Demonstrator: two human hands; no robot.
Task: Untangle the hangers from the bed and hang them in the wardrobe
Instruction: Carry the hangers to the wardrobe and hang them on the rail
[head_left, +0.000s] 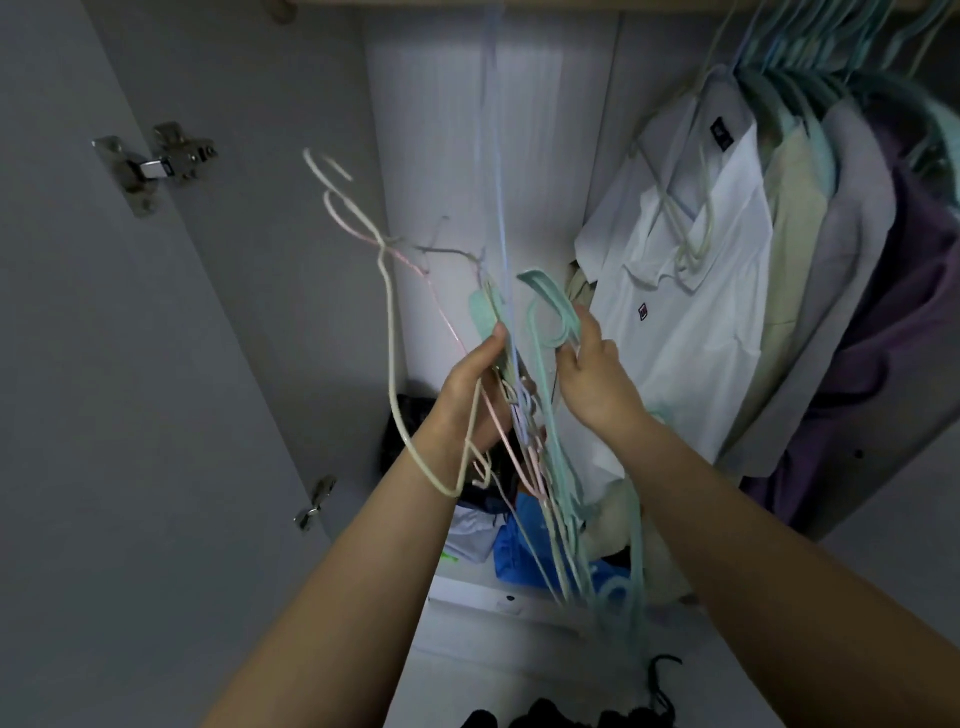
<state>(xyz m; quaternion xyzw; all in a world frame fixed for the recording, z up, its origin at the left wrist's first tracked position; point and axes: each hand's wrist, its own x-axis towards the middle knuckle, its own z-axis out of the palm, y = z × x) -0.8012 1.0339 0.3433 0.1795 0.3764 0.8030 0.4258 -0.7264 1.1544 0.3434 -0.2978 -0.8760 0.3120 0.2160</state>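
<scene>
Right now the left hand (475, 400) grips a bundle of tangled hangers (524, 415), whose long axis runs roughly upright, hooks above the hands. Just beside it, the right hand (597, 374) pinches the hook of a mint hanger (550, 317), the nearer one to pull free. Up and right of both hands, the wardrobe (519, 130) holds shirts (701, 291) already on hangers.

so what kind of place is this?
Likely a bedroom wardrobe, seen from its open front: shirts hang on a rail, a door hinge sits left, folded clothes are piled below.
</scene>
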